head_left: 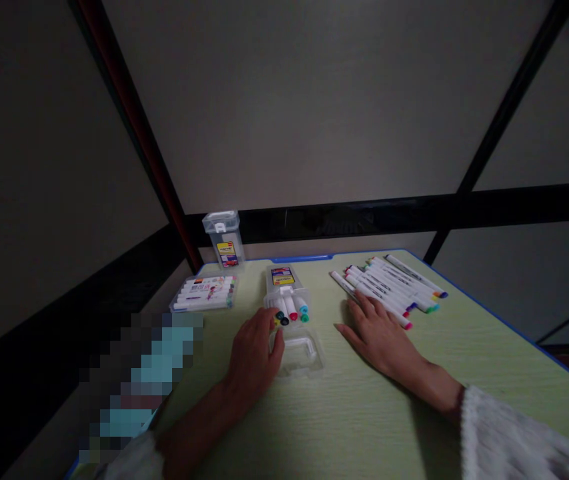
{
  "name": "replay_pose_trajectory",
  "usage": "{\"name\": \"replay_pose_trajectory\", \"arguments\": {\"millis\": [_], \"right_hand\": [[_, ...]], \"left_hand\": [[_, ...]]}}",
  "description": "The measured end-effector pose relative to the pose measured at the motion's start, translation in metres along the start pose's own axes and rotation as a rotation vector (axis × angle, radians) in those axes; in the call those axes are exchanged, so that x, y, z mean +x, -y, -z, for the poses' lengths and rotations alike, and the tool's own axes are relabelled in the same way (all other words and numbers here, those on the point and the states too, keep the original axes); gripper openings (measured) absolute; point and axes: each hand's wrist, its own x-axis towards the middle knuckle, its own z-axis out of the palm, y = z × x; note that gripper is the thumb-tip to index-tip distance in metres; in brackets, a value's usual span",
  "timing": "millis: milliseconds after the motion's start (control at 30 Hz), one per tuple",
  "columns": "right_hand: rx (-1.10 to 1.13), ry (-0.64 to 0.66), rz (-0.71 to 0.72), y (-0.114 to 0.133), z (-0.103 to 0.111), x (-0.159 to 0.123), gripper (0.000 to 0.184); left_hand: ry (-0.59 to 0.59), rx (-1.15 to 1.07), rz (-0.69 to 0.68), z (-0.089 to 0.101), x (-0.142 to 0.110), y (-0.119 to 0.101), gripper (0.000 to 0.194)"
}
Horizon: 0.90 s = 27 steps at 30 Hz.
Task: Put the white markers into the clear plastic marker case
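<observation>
A clear plastic marker case (287, 275) lies on its side with its mouth toward me. Several white markers (291, 308) stick out of it, with yellow, black, red, green and blue ends. My left hand (254, 347) is at the left of these ends, thumb and forefinger apart, fingertips beside the yellow end. In front, the case's clear lid (298, 353) rests partly behind my left thumb. My right hand (381, 333) lies palm down, fingers stretched out, its fingertips at the near edge of a pile of loose markers (389, 283). Some marker bodies are hidden under those fingers.
A second clear case (225, 241) with a closed lid stands upright at the back left. Nearer lies a flat pack of markers (207, 293). The pale green table (344, 427) has a blue edge; a wall panel (314, 100) rises behind it. A blurred-out patch covers the left side.
</observation>
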Motion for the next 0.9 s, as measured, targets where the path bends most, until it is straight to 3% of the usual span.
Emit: {"name": "replay_pose_trajectory", "arguments": {"millis": [900], "right_hand": [[0.057, -0.036, 0.022, -0.0021, -0.0030, -0.0017, 0.029]], "left_hand": [[-0.012, -0.007, -0.015, 0.0001, -0.0010, -0.0005, 0.022]]}}
